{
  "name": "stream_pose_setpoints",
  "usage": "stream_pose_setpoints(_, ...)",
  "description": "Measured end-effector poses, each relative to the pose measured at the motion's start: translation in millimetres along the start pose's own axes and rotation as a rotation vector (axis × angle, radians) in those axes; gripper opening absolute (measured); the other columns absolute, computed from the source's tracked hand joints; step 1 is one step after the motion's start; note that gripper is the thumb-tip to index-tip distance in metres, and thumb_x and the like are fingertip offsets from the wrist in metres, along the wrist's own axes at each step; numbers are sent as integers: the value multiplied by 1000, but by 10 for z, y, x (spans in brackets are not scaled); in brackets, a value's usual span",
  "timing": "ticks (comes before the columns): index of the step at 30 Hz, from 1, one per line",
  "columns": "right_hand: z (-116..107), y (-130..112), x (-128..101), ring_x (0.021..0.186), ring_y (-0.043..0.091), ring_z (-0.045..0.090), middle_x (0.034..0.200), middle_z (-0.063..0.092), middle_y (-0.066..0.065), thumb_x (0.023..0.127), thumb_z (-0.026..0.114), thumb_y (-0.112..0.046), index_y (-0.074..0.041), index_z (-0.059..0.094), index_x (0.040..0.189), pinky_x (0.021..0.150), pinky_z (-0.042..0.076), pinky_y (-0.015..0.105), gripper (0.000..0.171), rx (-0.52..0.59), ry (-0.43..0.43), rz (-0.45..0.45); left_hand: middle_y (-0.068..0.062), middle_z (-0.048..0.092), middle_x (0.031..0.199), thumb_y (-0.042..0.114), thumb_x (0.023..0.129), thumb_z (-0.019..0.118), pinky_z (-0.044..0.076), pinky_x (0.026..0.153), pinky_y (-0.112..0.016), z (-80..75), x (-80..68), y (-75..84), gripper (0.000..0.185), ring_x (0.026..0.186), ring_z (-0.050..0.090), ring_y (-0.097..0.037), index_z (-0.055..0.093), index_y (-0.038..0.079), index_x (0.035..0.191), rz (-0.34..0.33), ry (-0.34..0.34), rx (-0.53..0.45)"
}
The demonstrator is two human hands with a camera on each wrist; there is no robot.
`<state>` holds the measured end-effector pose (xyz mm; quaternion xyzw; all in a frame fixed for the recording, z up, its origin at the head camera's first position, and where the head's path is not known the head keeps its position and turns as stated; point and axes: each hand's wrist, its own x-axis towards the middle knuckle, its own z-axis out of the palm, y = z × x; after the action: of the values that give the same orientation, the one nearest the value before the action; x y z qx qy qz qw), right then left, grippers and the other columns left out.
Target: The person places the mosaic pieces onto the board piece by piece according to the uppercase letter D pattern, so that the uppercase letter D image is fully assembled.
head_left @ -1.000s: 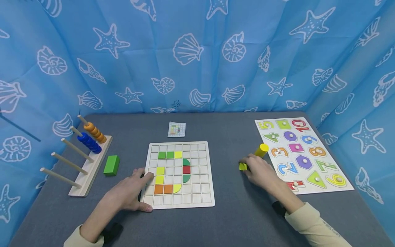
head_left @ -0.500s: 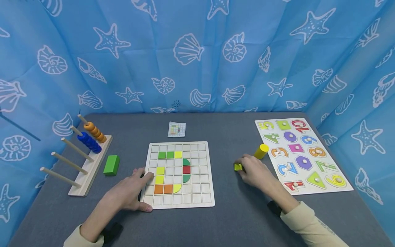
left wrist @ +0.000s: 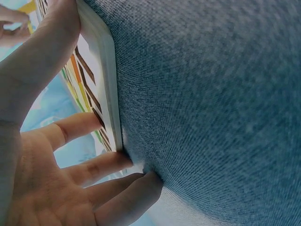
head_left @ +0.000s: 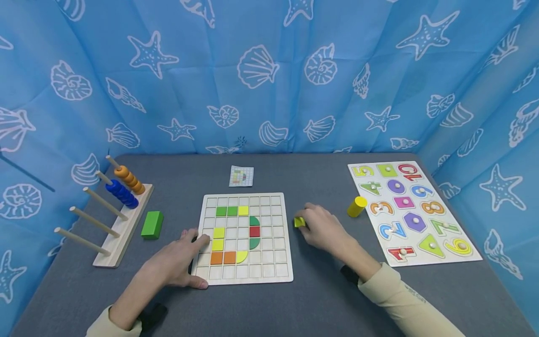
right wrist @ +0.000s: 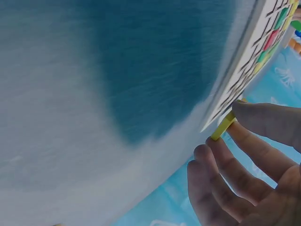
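Head view, left to right: the left hand [head_left: 177,262] lies flat with fingers straight, pressing the left edge of the grid board [head_left: 243,276] onto the table [head_left: 320,299]. The right hand [head_left: 322,227] pinches a small yellow tile [head_left: 299,222] at its fingertips, just off the board's right edge. That hand is the nearer one, with the board's cells directly to the tile's left.

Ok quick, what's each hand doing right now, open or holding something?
Left hand: open, fingers spread, resting on the grid board at its left edge.
Right hand: pinching a small yellow tile just right of the board.
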<state>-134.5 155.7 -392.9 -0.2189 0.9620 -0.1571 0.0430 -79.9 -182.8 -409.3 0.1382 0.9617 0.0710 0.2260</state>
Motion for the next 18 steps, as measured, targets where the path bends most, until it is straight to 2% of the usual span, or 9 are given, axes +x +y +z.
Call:
stream_pose_setpoints(11,32,-438,259,78,20,58,104,70,15,90,73,0,-1,76,116,56,45,29,26,33,-11,-66,-27,45,151,58,61,94,44,103,-71,0,9,0,102,136,46,-59,50,16,143,2,1,7)
stream_pose_setpoints(18,97,-685,397,79,16,57,104,71,13,90,73,-2,-1,76,116,59,48,26,26,73,-37,-112,-26,46,150,57,60,94,45,103,-71,9,-3,4,103,136,46,-59,50,15,144,5,9,0)
